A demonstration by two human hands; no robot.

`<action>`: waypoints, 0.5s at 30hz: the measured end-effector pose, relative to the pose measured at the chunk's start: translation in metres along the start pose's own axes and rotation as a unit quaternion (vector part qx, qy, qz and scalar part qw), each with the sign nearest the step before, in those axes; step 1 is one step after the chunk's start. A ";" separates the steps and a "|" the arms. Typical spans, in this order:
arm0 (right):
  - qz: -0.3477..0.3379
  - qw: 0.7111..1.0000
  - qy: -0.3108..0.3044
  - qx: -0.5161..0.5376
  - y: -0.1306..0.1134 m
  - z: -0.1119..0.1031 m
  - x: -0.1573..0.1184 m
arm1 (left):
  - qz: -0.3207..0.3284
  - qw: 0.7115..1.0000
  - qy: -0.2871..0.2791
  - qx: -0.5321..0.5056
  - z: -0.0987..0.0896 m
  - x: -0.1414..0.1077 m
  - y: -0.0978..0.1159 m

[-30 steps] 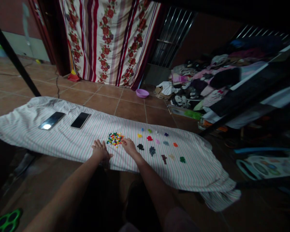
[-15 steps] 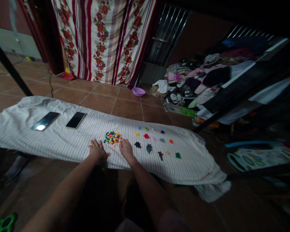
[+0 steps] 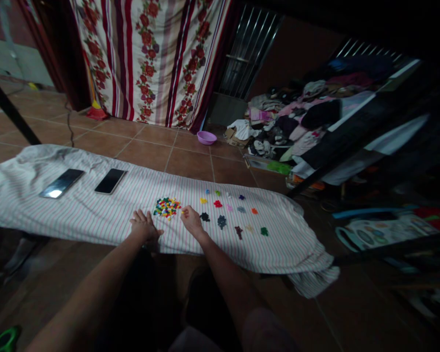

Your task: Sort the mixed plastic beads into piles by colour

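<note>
The right hand (image 3: 191, 221) has its thumb and fingers drawn together, pinching a small yellow piece (image 3: 183, 211) at the tips. It is just clear of the right edge of the mixed pile (image 3: 166, 207), between that pile and the black group (image 3: 204, 217). A second ago its fingertips are at the pile's edge; now a narrow strip of the striped cloth (image 3: 77, 215) shows between them. The left hand (image 3: 143, 226) is open, palm down and fingers spread, at the near left of the pile, posed much as before. The whole view slides leftward across the frames, while the sorted groups keep their arrangement on the cloth.

The yellow piece is too small and too near the fingers to tell its direction or long axis. The mixed pile is roughly round, a little wider from left to right, with its pieces lying at all angles. Among the sorted groups to the right, the brown group (image 3: 239, 231) is plainly elongated, its long axis running from far to near and slanting slightly rightward at the near end. The dark grey group (image 3: 222, 222) also stretches from far to near.
</note>
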State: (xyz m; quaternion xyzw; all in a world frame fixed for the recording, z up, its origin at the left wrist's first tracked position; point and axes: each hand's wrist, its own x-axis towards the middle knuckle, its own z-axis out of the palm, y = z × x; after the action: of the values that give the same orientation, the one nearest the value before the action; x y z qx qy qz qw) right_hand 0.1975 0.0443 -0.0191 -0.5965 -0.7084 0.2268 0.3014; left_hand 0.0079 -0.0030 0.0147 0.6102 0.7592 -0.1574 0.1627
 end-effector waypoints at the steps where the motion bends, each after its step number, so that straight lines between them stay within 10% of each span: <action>1: 0.003 1.000 0.003 0.007 0.001 -0.003 0.002 | 0.000 1.000 0.003 -0.001 0.000 0.000 0.000; 15: 0.033 0.997 0.066 -0.019 0.030 -0.050 0.033 | -0.003 1.000 -0.007 0.010 -0.012 -0.008 0.005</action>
State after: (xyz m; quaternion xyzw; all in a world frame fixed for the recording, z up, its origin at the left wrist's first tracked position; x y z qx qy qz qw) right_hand 0.2501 0.0806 0.0019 -0.6387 -0.6710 0.1832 0.3290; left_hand 0.0134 -0.0043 0.0288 0.6087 0.7582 -0.1694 0.1612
